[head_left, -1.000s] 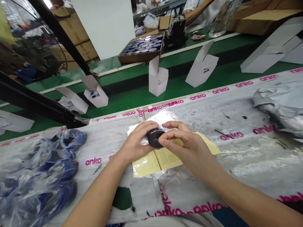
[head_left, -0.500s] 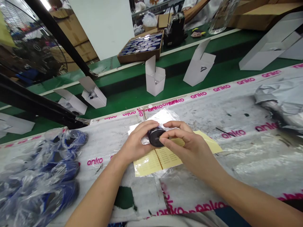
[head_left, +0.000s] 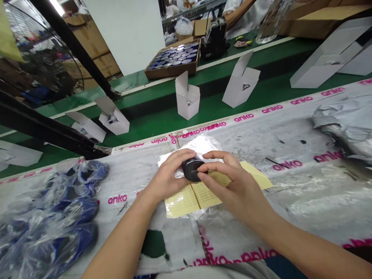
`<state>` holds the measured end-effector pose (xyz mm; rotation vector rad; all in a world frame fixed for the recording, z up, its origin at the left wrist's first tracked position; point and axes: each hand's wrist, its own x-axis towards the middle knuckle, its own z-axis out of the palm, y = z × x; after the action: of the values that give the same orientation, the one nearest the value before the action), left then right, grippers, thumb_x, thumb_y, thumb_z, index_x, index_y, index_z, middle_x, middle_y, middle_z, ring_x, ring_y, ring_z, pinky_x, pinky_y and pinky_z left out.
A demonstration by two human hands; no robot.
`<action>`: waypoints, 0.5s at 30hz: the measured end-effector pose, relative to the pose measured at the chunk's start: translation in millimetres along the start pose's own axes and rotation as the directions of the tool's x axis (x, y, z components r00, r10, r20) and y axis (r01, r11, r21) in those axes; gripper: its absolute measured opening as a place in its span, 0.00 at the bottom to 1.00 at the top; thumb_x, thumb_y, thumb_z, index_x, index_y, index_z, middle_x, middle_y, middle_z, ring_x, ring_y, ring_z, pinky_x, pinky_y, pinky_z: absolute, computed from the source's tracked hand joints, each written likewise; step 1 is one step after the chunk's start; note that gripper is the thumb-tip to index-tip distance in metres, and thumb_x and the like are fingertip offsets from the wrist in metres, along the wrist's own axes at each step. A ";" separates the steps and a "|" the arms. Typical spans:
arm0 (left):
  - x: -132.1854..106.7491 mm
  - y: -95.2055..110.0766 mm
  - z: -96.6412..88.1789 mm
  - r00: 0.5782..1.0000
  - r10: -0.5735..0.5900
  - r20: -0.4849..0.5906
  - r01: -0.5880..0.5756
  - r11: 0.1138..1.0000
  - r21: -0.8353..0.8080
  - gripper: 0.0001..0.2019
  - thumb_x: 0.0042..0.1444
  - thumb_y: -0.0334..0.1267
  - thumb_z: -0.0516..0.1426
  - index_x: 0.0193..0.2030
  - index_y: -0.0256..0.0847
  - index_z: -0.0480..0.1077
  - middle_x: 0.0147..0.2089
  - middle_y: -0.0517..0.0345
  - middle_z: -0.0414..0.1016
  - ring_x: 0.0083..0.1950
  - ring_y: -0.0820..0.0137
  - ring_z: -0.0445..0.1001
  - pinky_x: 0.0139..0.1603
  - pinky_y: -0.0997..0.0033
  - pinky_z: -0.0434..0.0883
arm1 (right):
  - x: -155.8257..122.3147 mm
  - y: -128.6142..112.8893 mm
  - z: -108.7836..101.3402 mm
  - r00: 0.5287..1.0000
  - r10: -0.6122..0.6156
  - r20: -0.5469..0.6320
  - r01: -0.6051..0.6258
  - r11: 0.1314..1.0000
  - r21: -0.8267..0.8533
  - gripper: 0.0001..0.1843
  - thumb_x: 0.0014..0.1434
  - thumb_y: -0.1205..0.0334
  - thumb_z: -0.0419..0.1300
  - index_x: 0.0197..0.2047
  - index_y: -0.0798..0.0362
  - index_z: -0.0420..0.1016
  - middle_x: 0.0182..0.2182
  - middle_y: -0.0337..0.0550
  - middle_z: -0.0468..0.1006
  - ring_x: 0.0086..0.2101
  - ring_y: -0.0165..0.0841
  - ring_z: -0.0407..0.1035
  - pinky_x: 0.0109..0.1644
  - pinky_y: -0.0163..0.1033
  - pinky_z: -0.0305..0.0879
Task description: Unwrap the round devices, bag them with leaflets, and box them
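Note:
A small round black object (head_left: 192,169) is held between both hands over the middle of the table. My left hand (head_left: 167,176) wraps round its left side. The fingertips of my right hand (head_left: 232,182) pinch its right edge. Under the hands lies a yellow sheet (head_left: 188,197) printed with rows of small labels, and a crumpled clear plastic bag (head_left: 202,144) lies just behind them.
Blue items in clear bags (head_left: 49,217) are piled at the left. The table wears grey plastic with pink "anko" tape (head_left: 273,108). On the green belt beyond stand open white cartons (head_left: 187,99), and a cardboard tray of blue lids (head_left: 174,60). A black frame bar (head_left: 43,128) crosses the left.
Both hands keep hold of the black object; the right fingers have shifted a little on its edge. The view has drifted slightly.

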<state>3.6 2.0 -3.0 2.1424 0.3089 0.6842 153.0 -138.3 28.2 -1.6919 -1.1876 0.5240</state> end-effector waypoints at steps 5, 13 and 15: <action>-0.3 -2.2 0.6 1.000 0.013 -0.001 -0.013 1.000 0.004 0.26 0.58 0.36 0.66 0.63 0.51 0.67 0.64 0.49 0.71 0.66 0.60 0.70 0.68 0.52 0.69 | -4.5 1.0 -1.5 0.998 -0.065 -0.002 0.065 0.998 -0.014 0.07 0.64 0.58 0.60 0.41 0.44 0.80 0.49 0.47 0.75 0.51 0.45 0.71 0.54 0.55 0.73; -1.1 -0.2 -0.1 0.999 0.046 0.021 -0.046 0.999 0.021 0.28 0.57 0.29 0.64 0.63 0.50 0.67 0.64 0.49 0.71 0.66 0.61 0.69 0.68 0.53 0.69 | -12.7 3.6 -1.9 0.950 -0.310 -0.025 0.303 0.941 -0.151 0.07 0.67 0.63 0.58 0.47 0.48 0.75 0.48 0.50 0.76 0.51 0.43 0.71 0.53 0.53 0.74; -1.0 0.1 -0.3 0.998 0.054 0.020 -0.055 0.998 0.024 0.29 0.57 0.27 0.64 0.64 0.50 0.67 0.64 0.49 0.71 0.66 0.61 0.69 0.68 0.54 0.69 | -12.0 3.5 0.1 0.925 -0.377 -0.043 0.360 0.907 -0.219 0.06 0.67 0.64 0.58 0.47 0.51 0.73 0.47 0.51 0.76 0.50 0.43 0.71 0.51 0.52 0.73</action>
<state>2.6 1.7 -3.1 2.1866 0.2504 0.6934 149.4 -149.1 23.0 -1.5870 -1.4985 0.0947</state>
